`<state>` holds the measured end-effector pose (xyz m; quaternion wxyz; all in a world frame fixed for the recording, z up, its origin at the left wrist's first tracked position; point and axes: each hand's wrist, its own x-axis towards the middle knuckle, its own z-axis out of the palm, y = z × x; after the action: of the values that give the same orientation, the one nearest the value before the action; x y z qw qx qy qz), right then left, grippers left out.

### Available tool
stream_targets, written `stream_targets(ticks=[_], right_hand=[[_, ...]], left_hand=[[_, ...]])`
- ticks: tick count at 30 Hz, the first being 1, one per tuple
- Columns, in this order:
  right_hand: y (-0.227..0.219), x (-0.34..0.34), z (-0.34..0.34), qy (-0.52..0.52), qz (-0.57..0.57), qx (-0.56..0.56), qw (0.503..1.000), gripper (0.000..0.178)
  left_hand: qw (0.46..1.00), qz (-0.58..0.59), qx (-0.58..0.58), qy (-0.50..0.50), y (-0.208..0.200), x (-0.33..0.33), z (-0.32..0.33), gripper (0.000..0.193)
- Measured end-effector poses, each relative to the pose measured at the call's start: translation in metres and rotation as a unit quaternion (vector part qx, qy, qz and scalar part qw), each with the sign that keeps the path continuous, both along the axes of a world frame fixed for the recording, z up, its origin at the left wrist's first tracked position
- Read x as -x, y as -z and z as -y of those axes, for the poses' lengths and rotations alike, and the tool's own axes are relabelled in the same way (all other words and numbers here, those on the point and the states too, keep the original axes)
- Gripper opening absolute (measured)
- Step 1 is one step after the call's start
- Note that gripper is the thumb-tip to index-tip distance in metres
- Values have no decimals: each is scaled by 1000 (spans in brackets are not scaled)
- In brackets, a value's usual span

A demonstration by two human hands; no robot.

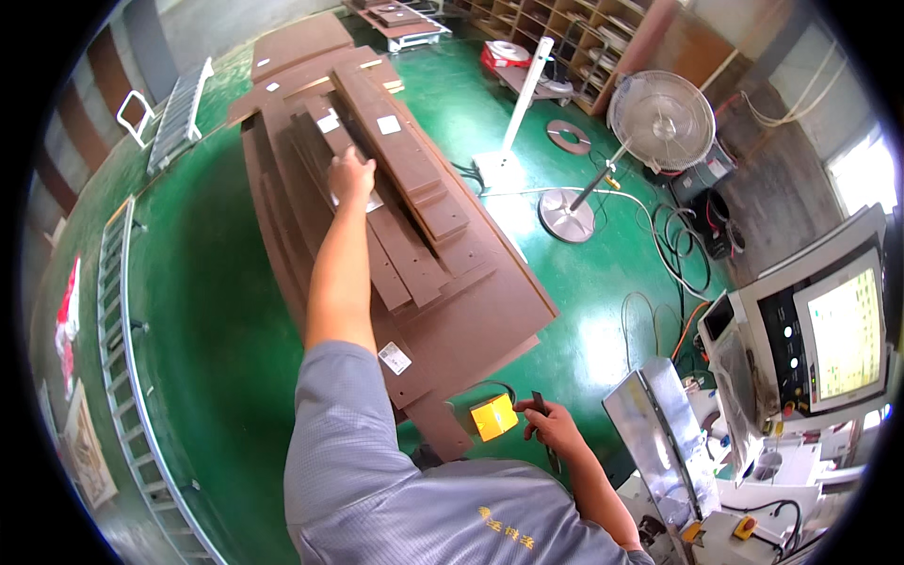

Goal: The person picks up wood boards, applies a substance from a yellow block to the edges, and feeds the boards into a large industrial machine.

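My left hand [352, 177] reaches far out over a stack of brown panels [452, 330]. Its fingers are curled down on a narrow brown board [403, 247]; what they grip, if anything, is hidden beneath them. Part of a white label [374, 201] shows by the wrist. Close to my body, my right hand [556, 431] is closed around a dark, flat, narrow strip [540, 403] whose kind I cannot make out. Just left of that hand is a yellow box-shaped thing [493, 417]. A thicker brown board [400, 155] lies right of my left hand.
A standing fan [662, 127] and a white post [525, 99] on a base stand beyond the stack. At right is a machine with a lit screen [845, 330]. A metal roller rack [127, 367] runs along the left. Cables [673, 250] lie on the green floor.
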<state>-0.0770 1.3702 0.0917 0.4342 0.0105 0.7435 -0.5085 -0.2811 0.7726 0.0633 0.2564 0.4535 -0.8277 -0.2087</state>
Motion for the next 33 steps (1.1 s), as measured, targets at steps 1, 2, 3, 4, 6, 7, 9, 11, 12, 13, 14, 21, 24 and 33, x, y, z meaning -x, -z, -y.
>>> stream_targets(ticks=[1,2,3,4,6,7,9,11,12,13,14,21,24,33], right_hand=[[-1,-4,-8,16,8,-4,1000,27],[5,-7,-19,37,3,9,999,28],[10,-10,-31,51,-4,11,999,28],[16,-15,-46,77,-8,10,997,29],[14,-22,-60,139,-13,27,990,29],[10,-20,-73,116,4,6,993,30],[16,-26,-91,158,-1,2,988,34],[22,-34,-104,281,-13,50,958,33],[25,-31,-120,249,-16,71,966,28],[12,-27,-116,280,-31,111,953,24],[-8,-24,-113,303,-3,144,942,30],[-44,-72,-192,419,-58,251,871,46],[-53,-97,-230,436,-117,270,850,46],[-95,-122,-293,497,-484,66,717,64]], left_hand=[[999,-27,24,-9,6,-9,-3,62],[997,-61,43,-13,11,-27,3,60],[993,-94,64,-17,16,-46,3,59],[989,-143,20,-31,-1,-65,-17,56],[950,-309,45,-2,-51,-109,-30,52],[901,-418,105,40,-63,-129,-13,51],[808,-560,112,144,-126,-142,-30,50],[774,-589,157,170,-187,-150,-78,39],[818,-524,181,156,-219,-165,-114,41],[814,-538,94,200,-230,-178,-142,47],[807,-548,10,221,-246,-199,-167,56],[549,-486,-219,644,-191,-168,-461,62],[504,-390,-265,723,-201,-169,-566,59],[354,-111,-145,917,-184,-166,-752,92]])
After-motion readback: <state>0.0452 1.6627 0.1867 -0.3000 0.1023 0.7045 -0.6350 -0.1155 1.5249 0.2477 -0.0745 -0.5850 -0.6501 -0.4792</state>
